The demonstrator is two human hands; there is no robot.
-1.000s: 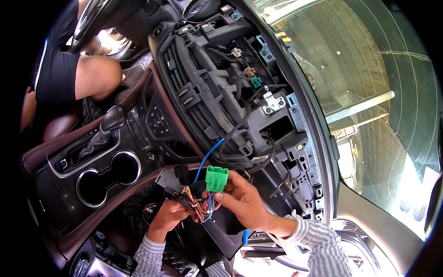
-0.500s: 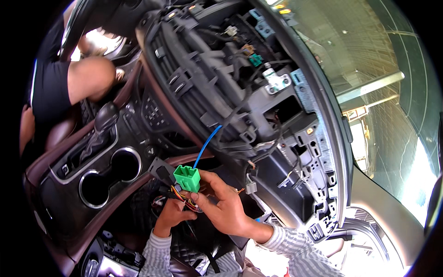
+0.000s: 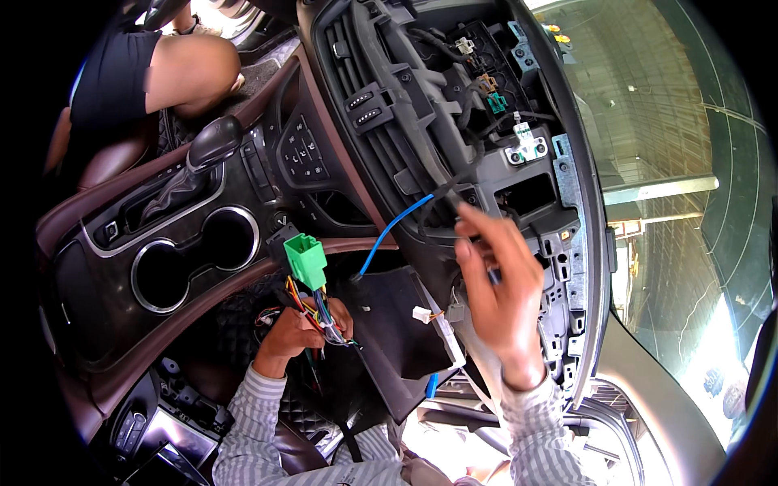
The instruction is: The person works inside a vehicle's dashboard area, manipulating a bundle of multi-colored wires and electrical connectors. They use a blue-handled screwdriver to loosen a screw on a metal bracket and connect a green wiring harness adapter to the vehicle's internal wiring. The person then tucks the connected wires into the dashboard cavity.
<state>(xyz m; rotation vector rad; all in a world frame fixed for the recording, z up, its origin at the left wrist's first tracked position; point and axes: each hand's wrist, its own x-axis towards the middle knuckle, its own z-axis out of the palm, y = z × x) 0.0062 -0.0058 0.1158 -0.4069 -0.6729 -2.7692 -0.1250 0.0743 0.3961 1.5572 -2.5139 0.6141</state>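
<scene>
Dashboard (image 3: 442,121): opened up, spanning upper centre to right of the frame, brackets and cavities exposed.
Windshield (image 3: 648,154): fills the right side.
Console (image 3: 105,340): left of the frame, with two cup holders (image 3: 156,275) and a gear lever (image 3: 214,144).
Another person's leg (image 3: 194,73): bent at the knee, upper left.
Black panel (image 3: 397,324): tilted, lower centre, between the two hands.
Right hand (image 3: 506,300): right of centre, blurred, fingers loosely extended and thumb apart, over the dashboard's edge; contact cannot be told.
Left hand (image 3: 293,334): lower centre-left, closed around coloured wires (image 3: 322,312), well apart from the right.
Green connector (image 3: 306,263): standing just above the left hand, left of centre.
Blue cable (image 3: 397,223): curving near centre, between connector and right hand.
White plug (image 3: 421,314): beside the panel's right edge.
</scene>
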